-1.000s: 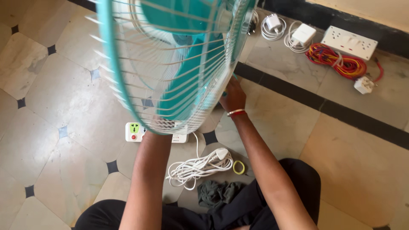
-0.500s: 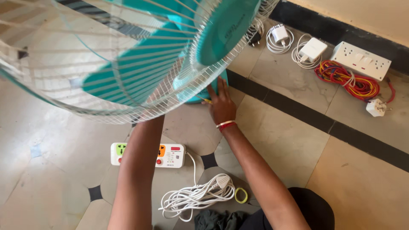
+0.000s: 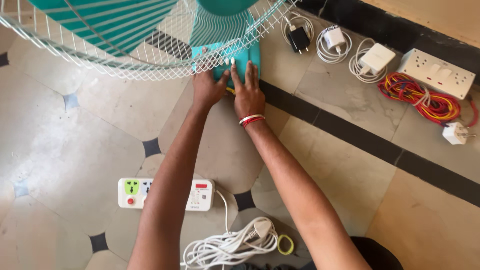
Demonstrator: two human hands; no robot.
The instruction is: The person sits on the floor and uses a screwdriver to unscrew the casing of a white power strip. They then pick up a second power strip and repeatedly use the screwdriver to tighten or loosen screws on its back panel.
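Note:
A teal table fan stands on the tiled floor, its white wire guard (image 3: 125, 50) filling the top left over teal blades. Both hands rest on the fan's teal base (image 3: 240, 57) below the guard. My left hand (image 3: 209, 89) presses the base's front with fingers reaching under the wire. My right hand (image 3: 248, 92), with red and white bands at the wrist, lies flat beside it, fingers spread on the base. A small yellow bit shows between the two hands.
A white extension board (image 3: 165, 194) with a coiled white cable and plug (image 3: 235, 243) lies near me. Chargers (image 3: 332, 40) with wound cords, a white switch board (image 3: 442, 72), a bundle of coloured wires (image 3: 425, 100) and a white plug (image 3: 456, 133) lie at the right.
The fan head has tilted up and away, uncovering the base. My left hand came out from behind the guard to the base beside my right hand.

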